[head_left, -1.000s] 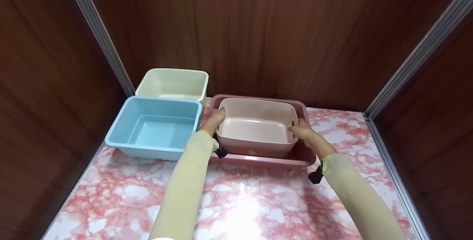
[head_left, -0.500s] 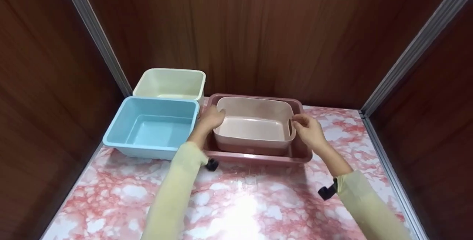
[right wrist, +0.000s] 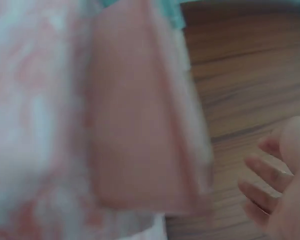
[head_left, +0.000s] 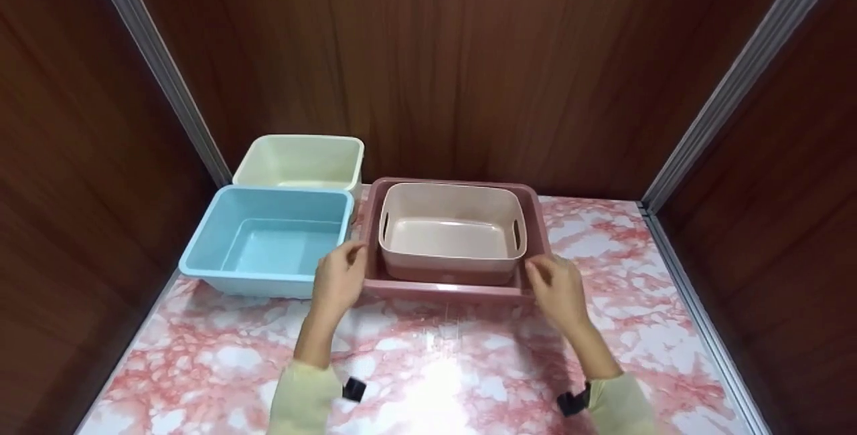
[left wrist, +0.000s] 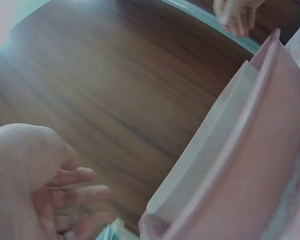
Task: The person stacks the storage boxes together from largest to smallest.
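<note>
A pale pink basin [head_left: 452, 266] with slot handles in its ends sits inside a larger dark pink basin [head_left: 442, 288] in the head view. Near the larger basin's front left corner is my left hand [head_left: 340, 280], its fingers loosely bent and holding nothing. My right hand [head_left: 560, 291], likewise loosely curled with nothing in it, is by the front right corner. From the left wrist, that left hand [left wrist: 45, 185] shows apart from the nested basins [left wrist: 240, 145]. The right wrist view is blurred, with the right hand [right wrist: 280, 180] beside the dark pink wall [right wrist: 135, 115].
To the left stands a light blue basin [head_left: 268, 277], with a cream basin [head_left: 309, 154] behind it against the wood wall [head_left: 428, 67]. Everything rests on a red-and-white marbled surface [head_left: 234, 355]. Metal strips [head_left: 696, 281] run along the wall corners and the right edge.
Both hands have let go of the pale pink basin's ends and drawn back toward me. The basin stays inside the dark pink one. The head view has shifted slightly.
</note>
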`<state>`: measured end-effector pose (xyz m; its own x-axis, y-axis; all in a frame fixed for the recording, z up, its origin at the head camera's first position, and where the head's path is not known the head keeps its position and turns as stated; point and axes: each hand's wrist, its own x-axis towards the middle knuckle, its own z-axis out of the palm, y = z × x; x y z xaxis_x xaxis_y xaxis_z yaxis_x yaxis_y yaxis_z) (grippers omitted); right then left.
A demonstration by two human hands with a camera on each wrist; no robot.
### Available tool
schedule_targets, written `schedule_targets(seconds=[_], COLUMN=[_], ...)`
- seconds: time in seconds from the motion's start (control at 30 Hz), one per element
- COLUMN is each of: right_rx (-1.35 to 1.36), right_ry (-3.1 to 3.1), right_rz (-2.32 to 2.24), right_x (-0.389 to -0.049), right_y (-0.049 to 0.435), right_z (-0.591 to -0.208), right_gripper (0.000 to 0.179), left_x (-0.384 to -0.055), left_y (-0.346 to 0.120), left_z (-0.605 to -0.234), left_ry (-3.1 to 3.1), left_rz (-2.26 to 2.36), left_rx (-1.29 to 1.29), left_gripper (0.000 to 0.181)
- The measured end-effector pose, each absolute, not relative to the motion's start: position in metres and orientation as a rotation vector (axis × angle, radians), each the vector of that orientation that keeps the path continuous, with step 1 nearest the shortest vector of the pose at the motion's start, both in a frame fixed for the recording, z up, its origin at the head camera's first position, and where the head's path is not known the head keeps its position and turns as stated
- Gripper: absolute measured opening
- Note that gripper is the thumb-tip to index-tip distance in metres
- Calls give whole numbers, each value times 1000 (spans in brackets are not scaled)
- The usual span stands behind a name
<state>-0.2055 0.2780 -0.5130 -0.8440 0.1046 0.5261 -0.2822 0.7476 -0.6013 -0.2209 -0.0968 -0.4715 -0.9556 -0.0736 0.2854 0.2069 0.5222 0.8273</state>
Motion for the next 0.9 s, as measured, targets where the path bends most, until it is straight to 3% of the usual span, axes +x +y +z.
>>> schedule_targets(seconds=[0.23,0.43,0.63,0.9], right_rx=[-117,-292,-331,-306], right_ry=[-2499,-2450,-2344,-2260], right_rz=[813,1019,1076,1148], right_x=[-198,-199,-200,-202], right_y=[280,271,267,266], right_z=[-563,-577,-586,-585], right_gripper=[52,52,48,47], left_x=[-219,-232,-235,-233], left_y=[-122,-148,-160,-159], left_z=[-497,-526,-552,-551], left_ry=[-2415,-2569,-2542,-2479], left_rz=[-970,-624,-389,-340], left_rx=[-120,-110,-238,-315], left_gripper=[22,39,42,48])
